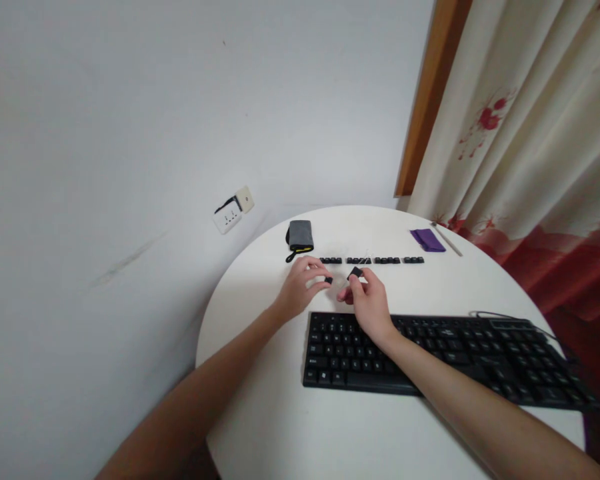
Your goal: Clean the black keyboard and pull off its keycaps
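Observation:
My left hand (301, 283) is above the table, thumb and fingers pinching a small black keycap (329, 280). Just to its right, my right hand (369, 293) is closed on a small tool (355, 273) with a black block, a clear part and thin wires at its far side, seemingly a keycap puller. A small gap separates keycap and tool. Behind both hands, black keycaps (387, 261) lie in a row of several short groups. A black keyboard (380, 382) lies in front, partly covered by my right wrist and forearm.
On the round white table (260, 400), a folded grey cloth (301, 234) with a black loop lies at the back left. A purple cloth (429, 240) and a thin stick-like tool (447, 240) lie at the back right. Wall and curtain (485, 167) border the table.

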`<state>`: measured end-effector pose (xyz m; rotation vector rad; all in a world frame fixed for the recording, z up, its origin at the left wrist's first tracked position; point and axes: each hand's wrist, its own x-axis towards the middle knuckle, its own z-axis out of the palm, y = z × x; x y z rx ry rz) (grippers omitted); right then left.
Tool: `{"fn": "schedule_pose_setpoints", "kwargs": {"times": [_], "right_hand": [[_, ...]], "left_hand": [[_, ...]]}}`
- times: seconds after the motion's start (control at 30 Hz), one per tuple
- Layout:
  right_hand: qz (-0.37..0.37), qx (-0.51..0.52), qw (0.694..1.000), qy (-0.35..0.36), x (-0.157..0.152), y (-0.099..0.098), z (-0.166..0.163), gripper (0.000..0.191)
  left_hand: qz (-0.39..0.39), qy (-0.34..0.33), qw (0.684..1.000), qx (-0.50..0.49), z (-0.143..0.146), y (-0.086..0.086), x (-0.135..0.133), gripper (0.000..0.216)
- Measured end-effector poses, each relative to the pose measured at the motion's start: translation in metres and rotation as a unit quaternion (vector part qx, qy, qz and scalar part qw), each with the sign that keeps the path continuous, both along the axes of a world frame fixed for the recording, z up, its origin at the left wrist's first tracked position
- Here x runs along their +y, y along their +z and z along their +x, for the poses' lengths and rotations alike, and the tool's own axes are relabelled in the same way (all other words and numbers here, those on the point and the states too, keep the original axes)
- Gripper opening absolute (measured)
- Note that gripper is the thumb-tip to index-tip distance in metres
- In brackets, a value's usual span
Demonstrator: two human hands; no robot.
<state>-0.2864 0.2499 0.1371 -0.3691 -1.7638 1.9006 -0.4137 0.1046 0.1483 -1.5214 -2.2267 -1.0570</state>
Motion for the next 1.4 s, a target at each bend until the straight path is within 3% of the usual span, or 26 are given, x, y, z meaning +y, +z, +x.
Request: {"fn": "schedule_pose_setpoints", "kwargs": {"times": [0.13, 0.2, 0.3, 0.43, 0.63, 0.87, 1.07, 1.4], "right_hand": [[0.001, -0.006, 1.0, 0.009, -0.003, 0.002, 0.002, 0.028], [0.003, -0.003, 1.0, 0.013, -0.003, 0.001, 0.002, 0.03], [0.002, -0.003, 1.0, 0.018, -0.003, 0.0, 0.002, 0.032], [0.001, -0.01, 1.0, 0.022, -0.003, -0.001, 0.001, 0.031], [-0.005, -0.008, 1.0, 0.029, -0.003, 0.0, 0.001, 0.03], [-0.004, -0.005, 0.999, 0.035, -0.004, -0.001, 0.002, 0.026], [0.01, -0.009, 0.999, 0.033, -0.004, 0.0, 0.001, 0.026], [0.017, -0.005, 0.999, 0.047, -0.006, -0.002, 0.003, 0.027]], "left_hand": [[-0.103, 0.095, 0.982, -0.123, -0.048, -0.017, -0.013, 0.014], [-0.094, 0.134, 0.974, -0.153, -0.059, -0.026, -0.018, 0.018], [-0.052, 0.159, 0.97, -0.177, -0.059, -0.033, -0.016, 0.029], [-0.055, 0.19, 0.965, -0.171, -0.05, -0.034, -0.007, 0.024], [-0.064, 0.206, 0.964, -0.157, -0.05, -0.037, -0.014, 0.041], [-0.153, 0.249, 0.943, -0.16, -0.058, -0.024, -0.007, 0.022], [-0.19, 0.227, 0.934, -0.199, -0.071, -0.009, 0.006, 0.021], [-0.146, 0.238, 0.943, -0.18, -0.066, -0.025, -0.001, 0.029]]}}
